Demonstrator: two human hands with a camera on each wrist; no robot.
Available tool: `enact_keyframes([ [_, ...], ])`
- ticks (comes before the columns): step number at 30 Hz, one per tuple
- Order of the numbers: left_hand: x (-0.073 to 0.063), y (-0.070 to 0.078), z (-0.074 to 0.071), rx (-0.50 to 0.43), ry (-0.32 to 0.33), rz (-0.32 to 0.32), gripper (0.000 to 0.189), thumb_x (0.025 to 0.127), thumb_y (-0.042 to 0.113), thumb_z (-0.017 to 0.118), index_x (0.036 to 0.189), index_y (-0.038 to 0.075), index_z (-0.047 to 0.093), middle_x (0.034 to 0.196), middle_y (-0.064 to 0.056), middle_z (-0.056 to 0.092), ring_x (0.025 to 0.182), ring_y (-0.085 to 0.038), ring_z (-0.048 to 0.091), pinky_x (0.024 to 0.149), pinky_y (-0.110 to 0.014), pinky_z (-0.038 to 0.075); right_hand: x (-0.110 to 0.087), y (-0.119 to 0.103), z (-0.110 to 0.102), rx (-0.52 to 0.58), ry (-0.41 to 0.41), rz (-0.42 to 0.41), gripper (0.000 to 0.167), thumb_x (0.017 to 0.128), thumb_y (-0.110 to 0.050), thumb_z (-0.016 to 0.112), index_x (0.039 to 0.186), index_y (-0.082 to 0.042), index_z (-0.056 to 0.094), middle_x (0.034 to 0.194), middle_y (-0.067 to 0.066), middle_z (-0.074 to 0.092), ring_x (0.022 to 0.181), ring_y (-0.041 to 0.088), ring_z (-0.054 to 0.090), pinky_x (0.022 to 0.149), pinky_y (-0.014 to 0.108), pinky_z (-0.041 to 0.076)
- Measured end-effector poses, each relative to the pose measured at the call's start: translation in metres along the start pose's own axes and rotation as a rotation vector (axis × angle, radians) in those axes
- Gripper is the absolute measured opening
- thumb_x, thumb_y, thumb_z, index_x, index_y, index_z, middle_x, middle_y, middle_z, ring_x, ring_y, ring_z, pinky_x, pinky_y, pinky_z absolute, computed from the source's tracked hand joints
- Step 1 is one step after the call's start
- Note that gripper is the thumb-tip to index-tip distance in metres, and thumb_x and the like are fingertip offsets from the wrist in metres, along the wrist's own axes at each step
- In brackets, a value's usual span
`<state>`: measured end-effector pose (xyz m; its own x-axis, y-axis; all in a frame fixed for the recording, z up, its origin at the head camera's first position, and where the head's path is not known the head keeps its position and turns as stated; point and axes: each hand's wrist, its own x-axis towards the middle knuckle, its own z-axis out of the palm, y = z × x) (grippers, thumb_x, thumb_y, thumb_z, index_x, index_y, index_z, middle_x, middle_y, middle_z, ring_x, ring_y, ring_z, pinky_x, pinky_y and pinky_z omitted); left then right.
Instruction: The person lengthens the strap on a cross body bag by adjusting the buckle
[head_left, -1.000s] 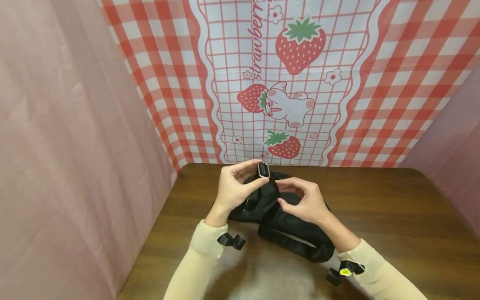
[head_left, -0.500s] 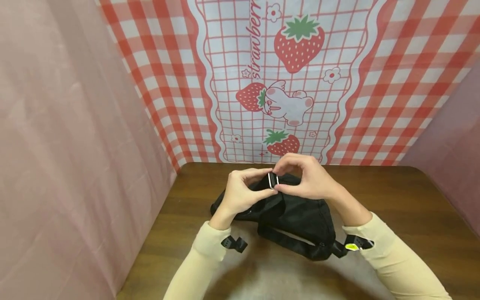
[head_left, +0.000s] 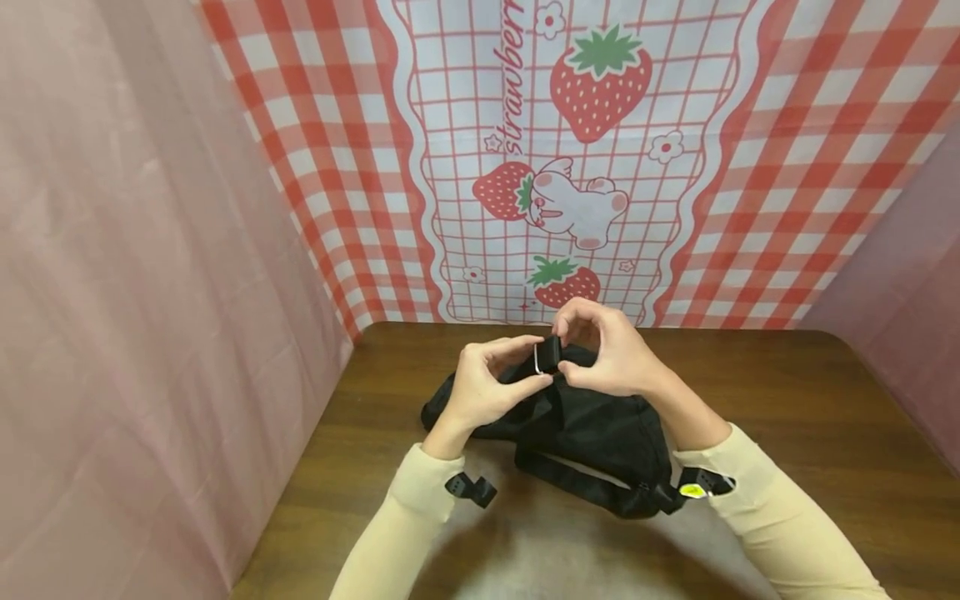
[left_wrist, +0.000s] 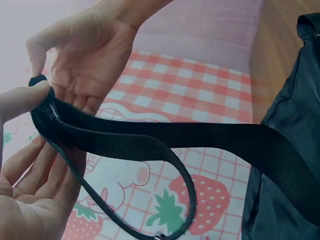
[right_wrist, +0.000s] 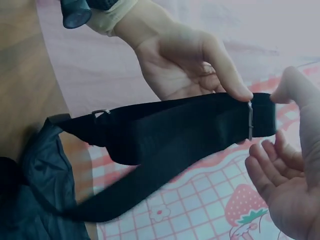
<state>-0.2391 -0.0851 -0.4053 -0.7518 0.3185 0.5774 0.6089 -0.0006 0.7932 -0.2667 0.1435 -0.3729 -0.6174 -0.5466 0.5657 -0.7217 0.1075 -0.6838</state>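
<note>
A black fabric bag (head_left: 611,429) lies on the table beneath both hands. My left hand (head_left: 480,387) pinches the silver slide buckle (right_wrist: 250,121) of its black strap between thumb and fingertips, raised above the bag. A short loop of the strap (head_left: 551,354) sticks out on the buckle's right side. My right hand (head_left: 611,354) pinches that loop by its edges, thumb below and index finger above in the head view. From the buckle the webbing (left_wrist: 210,135) hangs in a slack curve back to the bag. Another metal fitting (right_wrist: 101,112) shows further along the strap.
The brown wooden table (head_left: 787,433) spreads around the bag. Behind it hangs a red-and-white checked cloth (head_left: 337,125) with strawberry prints. Pink curtains (head_left: 135,292) close off the left and right sides. A long side strap (head_left: 570,479) lies along the bag's near edge.
The right hand has come up from lower on the strap to the buckle, then drawn slightly right with the strap loop. The left hand has shifted a little right, keeping hold of the buckle.
</note>
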Motion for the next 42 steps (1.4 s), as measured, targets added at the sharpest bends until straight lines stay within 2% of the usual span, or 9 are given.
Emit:
enact_keyframes([
  [4,-0.001,0.0,-0.002,0.008,0.014,-0.023,0.043,0.084,-0.007,0.085,0.126,-0.008,0.074,0.124,-0.026,0.076,0.114,-0.035,0.077,0.102,-0.044,0.064,0.001,0.0,-0.001,0.036,-0.01,-0.006,0.039,0.079,0.012,0.078,0.111,-0.001,0.06,0.108,0.009,0.061,0.092,0.016,0.066,0.087,0.023,0.063],
  [8,0.0,0.001,-0.003,0.013,0.016,-0.026,0.043,0.085,-0.008,0.084,0.127,-0.009,0.073,0.123,-0.028,0.076,0.113,-0.038,0.076,0.101,-0.052,0.063,0.004,-0.002,0.001,-0.067,-0.004,-0.018,0.046,0.08,0.001,0.09,0.12,-0.008,0.069,0.11,0.004,0.069,0.094,0.019,0.068,0.085,0.022,0.062],
  [11,0.0,0.002,-0.003,0.02,0.02,-0.034,0.044,0.086,-0.007,0.084,0.128,-0.008,0.073,0.123,-0.027,0.076,0.114,-0.037,0.076,0.102,-0.049,0.063,0.005,-0.002,0.002,-0.114,0.024,-0.03,0.039,0.081,-0.001,0.091,0.116,-0.013,0.076,0.106,0.003,0.072,0.092,0.021,0.067,0.08,0.02,0.061],
  [20,0.004,0.003,-0.004,0.016,0.069,-0.093,0.042,0.086,-0.003,0.085,0.127,-0.002,0.076,0.124,-0.022,0.077,0.114,-0.033,0.077,0.102,-0.032,0.064,0.003,0.002,0.003,0.098,0.158,-0.056,0.031,0.089,0.011,0.078,0.119,0.007,0.07,0.109,0.002,0.069,0.094,0.01,0.071,0.082,0.021,0.063],
  [25,0.004,0.005,-0.006,0.003,0.081,-0.106,0.044,0.087,-0.005,0.084,0.13,-0.005,0.073,0.125,-0.026,0.076,0.115,-0.037,0.076,0.101,-0.033,0.064,-0.004,0.013,0.011,0.178,0.169,-0.03,0.048,0.089,0.013,0.077,0.135,0.012,0.06,0.121,0.0,0.07,0.108,0.009,0.07,0.095,0.021,0.062],
  [28,0.004,0.006,-0.008,-0.011,0.087,-0.111,0.044,0.088,-0.007,0.082,0.13,-0.007,0.072,0.124,-0.029,0.075,0.115,-0.041,0.075,0.1,-0.033,0.064,-0.01,0.02,0.02,0.101,0.115,0.044,0.06,0.085,0.01,0.083,0.141,0.004,0.061,0.127,0.004,0.071,0.114,0.004,0.069,0.1,0.02,0.06],
  [31,0.004,0.008,-0.009,-0.021,0.096,-0.117,0.044,0.088,-0.007,0.081,0.131,-0.007,0.072,0.124,-0.03,0.075,0.116,-0.044,0.074,0.101,-0.032,0.064,-0.014,0.024,0.03,0.005,0.073,0.092,0.056,0.084,-0.001,0.089,0.136,-0.003,0.069,0.124,0.009,0.076,0.11,0.004,0.073,0.097,0.023,0.063],
  [37,0.005,0.01,-0.009,-0.039,0.108,-0.138,0.044,0.089,-0.006,0.082,0.131,-0.006,0.072,0.126,-0.028,0.075,0.118,-0.04,0.074,0.103,-0.033,0.063,-0.019,0.027,0.04,-0.085,0.128,0.086,0.036,0.085,-0.005,0.09,0.118,-0.009,0.079,0.108,0.009,0.081,0.097,0.02,0.079,0.085,0.03,0.067],
  [42,0.004,0.013,-0.01,-0.044,0.144,-0.141,0.045,0.088,-0.006,0.082,0.131,-0.006,0.072,0.124,-0.028,0.075,0.117,-0.037,0.075,0.104,-0.035,0.062,-0.028,0.029,0.036,-0.136,0.12,0.092,0.034,0.085,-0.005,0.088,0.118,-0.006,0.078,0.108,0.01,0.081,0.096,0.028,0.08,0.085,0.026,0.067],
])
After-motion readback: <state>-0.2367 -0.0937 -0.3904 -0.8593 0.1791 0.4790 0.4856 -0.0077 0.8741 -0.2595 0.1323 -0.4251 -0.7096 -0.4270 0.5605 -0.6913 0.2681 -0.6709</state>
